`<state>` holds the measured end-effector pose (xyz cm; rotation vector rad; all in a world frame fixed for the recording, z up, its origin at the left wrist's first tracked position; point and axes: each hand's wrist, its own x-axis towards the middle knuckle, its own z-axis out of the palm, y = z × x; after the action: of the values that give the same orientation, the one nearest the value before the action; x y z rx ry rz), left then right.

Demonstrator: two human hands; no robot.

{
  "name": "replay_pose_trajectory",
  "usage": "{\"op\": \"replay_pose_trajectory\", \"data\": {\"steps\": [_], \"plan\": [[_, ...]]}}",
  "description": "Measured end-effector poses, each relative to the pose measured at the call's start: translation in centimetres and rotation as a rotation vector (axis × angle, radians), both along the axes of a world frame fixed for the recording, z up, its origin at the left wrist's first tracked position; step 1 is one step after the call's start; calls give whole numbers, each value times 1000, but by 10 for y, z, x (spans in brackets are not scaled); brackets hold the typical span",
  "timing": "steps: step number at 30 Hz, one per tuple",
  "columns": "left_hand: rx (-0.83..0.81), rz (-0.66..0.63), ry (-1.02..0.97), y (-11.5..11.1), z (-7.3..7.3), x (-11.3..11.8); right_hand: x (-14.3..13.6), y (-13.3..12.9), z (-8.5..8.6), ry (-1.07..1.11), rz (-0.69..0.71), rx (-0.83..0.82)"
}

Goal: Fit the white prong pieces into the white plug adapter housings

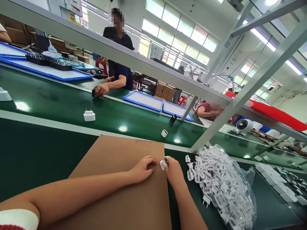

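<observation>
a: what does the right hand (174, 174) have?
b: a white plastic piece (163, 165), pinched between thumb and fingertips. the fingers are closed in on it and hide part of it.
a: where is that, exactly?
b: at the right edge of the cardboard sheet (115, 159), a little nearer than its far right corner. i can't tell whether the piece touches the sheet.
a: and the left hand (141, 170)?
b: over the sheet, just left of the piece, near that same right edge. it's about half open, fingers curved, thumb apart from them, with nothing visible in its grip.
a: what's close to the right hand?
b: a heap of white casings (220, 188) in a clear plastic bag (250, 177), on the dark green bench (35, 150) past the sheet's right edge. a few lie loose at the side nearest the hand.
a: and past the sheet's far edge?
b: a green belt (59, 102). a white plug (89, 115), pins up, stands on it beyond the sheet's far left corner. a small white housing (164, 133) sits just beyond the far right corner.
a: who's across from there?
b: a co-worker, whose hand (102, 90) holds a black object (93, 93) near the belt's far edge.
</observation>
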<state>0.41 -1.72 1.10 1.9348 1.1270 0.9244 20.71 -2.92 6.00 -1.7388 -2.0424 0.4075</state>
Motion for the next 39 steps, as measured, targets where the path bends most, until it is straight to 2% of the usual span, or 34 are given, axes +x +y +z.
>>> {"op": "replay_pose_trajectory", "data": {"steps": [2,4,9,12,16,20,23,28,31,35,39], "plan": [[-64,98,-29,16,7,3,-3,-3,-1,-66,42,-39],[-84,211,-26,43,15,7,-4,-4,-1,-81,71,-64],[-84,451,37,136,37,20,1,-1,-1,-60,117,-102],[-90,457,85,176,44,31,6,6,-4,74,83,-82],[-122,344,115,196,48,41,10,18,-8,459,-48,-62],[-109,324,137,182,51,42,13,31,-8,1042,-209,-252],[-72,303,141,149,51,36,17,36,-6,1224,-247,-353],[36,110,194,71,40,14,20,36,-3,1304,-252,-408],[46,-2,232,35,31,1,15,31,-2,1324,-217,-420],[-39,-114,165,10,22,-11,5,25,0,1160,-162,-362],[-59,-35,82,1,14,-14,-2,20,-2,1037,-168,-315]]}}
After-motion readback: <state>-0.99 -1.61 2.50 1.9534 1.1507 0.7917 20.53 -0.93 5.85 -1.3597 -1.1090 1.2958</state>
